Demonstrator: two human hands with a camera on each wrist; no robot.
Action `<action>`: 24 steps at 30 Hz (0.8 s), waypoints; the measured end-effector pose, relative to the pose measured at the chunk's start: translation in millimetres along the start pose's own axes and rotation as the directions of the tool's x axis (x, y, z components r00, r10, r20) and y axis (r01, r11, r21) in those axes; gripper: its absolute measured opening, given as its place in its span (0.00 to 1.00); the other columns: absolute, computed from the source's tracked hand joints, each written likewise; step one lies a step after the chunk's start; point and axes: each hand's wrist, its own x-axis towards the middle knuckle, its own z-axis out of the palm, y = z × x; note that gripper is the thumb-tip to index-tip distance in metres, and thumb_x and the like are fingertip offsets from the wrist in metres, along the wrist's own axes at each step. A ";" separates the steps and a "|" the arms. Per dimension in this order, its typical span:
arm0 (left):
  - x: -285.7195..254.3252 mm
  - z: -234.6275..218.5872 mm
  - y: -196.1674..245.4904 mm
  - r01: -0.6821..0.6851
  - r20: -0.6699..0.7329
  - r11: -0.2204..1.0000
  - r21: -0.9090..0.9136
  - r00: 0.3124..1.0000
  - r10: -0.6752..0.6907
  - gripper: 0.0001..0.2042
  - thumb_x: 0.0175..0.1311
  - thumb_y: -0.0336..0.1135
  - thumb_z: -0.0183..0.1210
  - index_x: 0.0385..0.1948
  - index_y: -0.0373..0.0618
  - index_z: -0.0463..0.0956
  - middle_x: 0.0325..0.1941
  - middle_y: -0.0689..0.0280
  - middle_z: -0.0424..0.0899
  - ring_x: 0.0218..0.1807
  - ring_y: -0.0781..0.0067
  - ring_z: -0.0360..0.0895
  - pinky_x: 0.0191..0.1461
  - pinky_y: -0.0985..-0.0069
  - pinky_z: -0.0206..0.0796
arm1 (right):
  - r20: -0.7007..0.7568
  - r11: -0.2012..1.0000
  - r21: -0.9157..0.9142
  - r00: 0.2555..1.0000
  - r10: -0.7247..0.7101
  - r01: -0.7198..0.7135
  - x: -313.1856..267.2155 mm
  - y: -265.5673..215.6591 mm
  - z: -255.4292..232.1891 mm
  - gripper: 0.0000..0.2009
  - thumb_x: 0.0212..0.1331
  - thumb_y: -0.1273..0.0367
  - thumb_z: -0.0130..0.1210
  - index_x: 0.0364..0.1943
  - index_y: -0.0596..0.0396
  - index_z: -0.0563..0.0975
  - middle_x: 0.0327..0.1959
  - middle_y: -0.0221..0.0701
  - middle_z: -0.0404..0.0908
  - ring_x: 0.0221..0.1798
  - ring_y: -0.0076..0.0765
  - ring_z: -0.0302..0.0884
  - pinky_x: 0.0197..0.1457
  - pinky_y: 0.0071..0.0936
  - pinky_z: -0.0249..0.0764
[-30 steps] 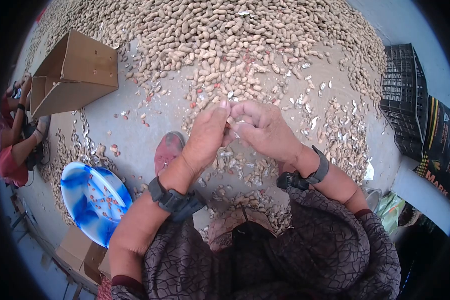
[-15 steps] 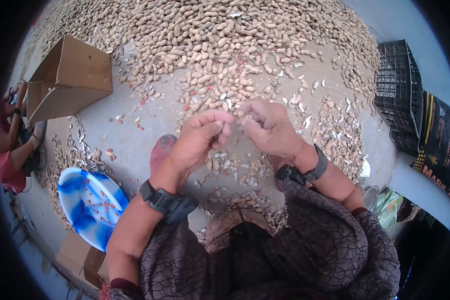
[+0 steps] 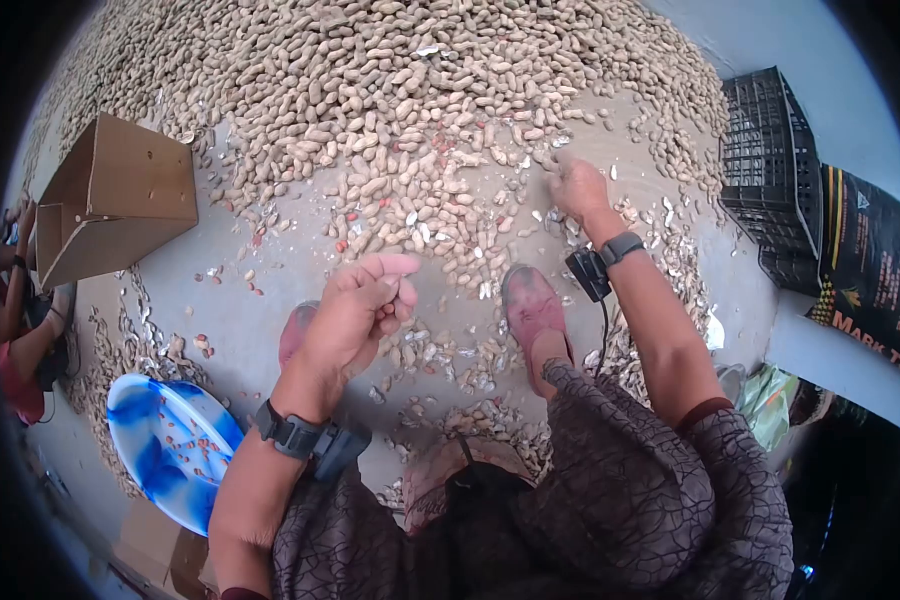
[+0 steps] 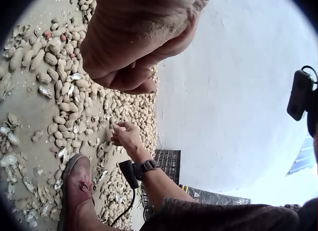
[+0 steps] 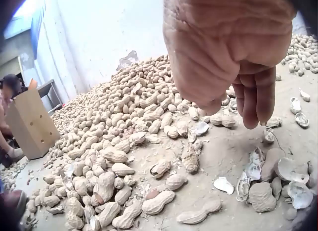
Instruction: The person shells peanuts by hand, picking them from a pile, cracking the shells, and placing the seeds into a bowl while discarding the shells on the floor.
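My left hand [image 3: 355, 310] is held over the floor between the shoes, its lower fingers curled in and the index finger reaching out. The left wrist view shows the same hand [image 4: 139, 47] with its fingers folded; the inside of the palm is hidden. Farther out to the right, my right hand [image 3: 578, 190] hangs over the floor by the edge of the peanut pile [image 3: 370, 90]. In the right wrist view its fingers [image 5: 256, 96] point loosely down, with nothing seen between them, close above empty peanut shells [image 5: 293, 176]. Whole peanuts [image 5: 159, 201] lie around.
A blue and white basin [image 3: 135, 440] with red kernels stands at left, below a cardboard box [image 3: 145, 180]. Another person [image 3: 30, 350] sits at the far left. A black crate [image 3: 770, 150] and a black printed sack [image 3: 870, 270] stand at right. Shoes [image 3: 535, 310] are on the floor.
The hands, together at the fingertips before, have parted. My right hand has gone forward and right, low over the floor; the left has moved slightly down and left. The head view has shifted.
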 end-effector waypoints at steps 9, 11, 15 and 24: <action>1.0 -1.5 -3.9 0.051 0.072 0.997 -0.054 0.996 -0.047 0.10 0.61 0.29 0.46 0.40 0.36 0.70 0.24 0.68 0.75 0.21 0.86 0.67 0.24 0.91 0.58 | 0.061 0.993 -0.074 0.993 0.097 -0.093 24.3 13.7 32.8 0.13 0.48 0.62 0.53 0.35 0.54 0.71 0.33 0.42 0.77 0.40 0.48 0.74 0.43 0.39 0.68; 0.9 0.4 -4.4 0.058 0.046 0.997 -0.048 0.997 -0.056 0.10 0.62 0.30 0.45 0.40 0.36 0.70 0.23 0.69 0.75 0.20 0.87 0.66 0.23 0.91 0.56 | 0.068 0.992 -0.073 0.992 0.109 -0.104 23.5 12.3 31.9 0.13 0.49 0.62 0.53 0.35 0.55 0.71 0.34 0.42 0.77 0.41 0.48 0.74 0.44 0.39 0.68; -0.2 -1.6 -5.1 0.065 0.051 0.997 -0.049 0.997 -0.062 0.09 0.62 0.31 0.45 0.39 0.36 0.70 0.23 0.70 0.74 0.19 0.87 0.64 0.21 0.90 0.54 | -0.003 0.989 -0.138 0.998 0.062 -0.062 23.5 -4.9 24.9 0.11 0.47 0.66 0.51 0.34 0.55 0.71 0.33 0.44 0.76 0.40 0.48 0.74 0.42 0.37 0.69; 0.1 -4.8 -5.7 0.066 0.011 0.998 0.011 0.998 -0.066 0.09 0.63 0.31 0.44 0.37 0.37 0.71 0.21 0.71 0.73 0.17 0.88 0.61 0.18 0.91 0.49 | 0.052 0.976 -0.180 0.992 -0.115 0.123 26.4 -0.2 25.2 0.09 0.42 0.72 0.48 0.30 0.55 0.71 0.31 0.46 0.75 0.37 0.50 0.73 0.40 0.39 0.69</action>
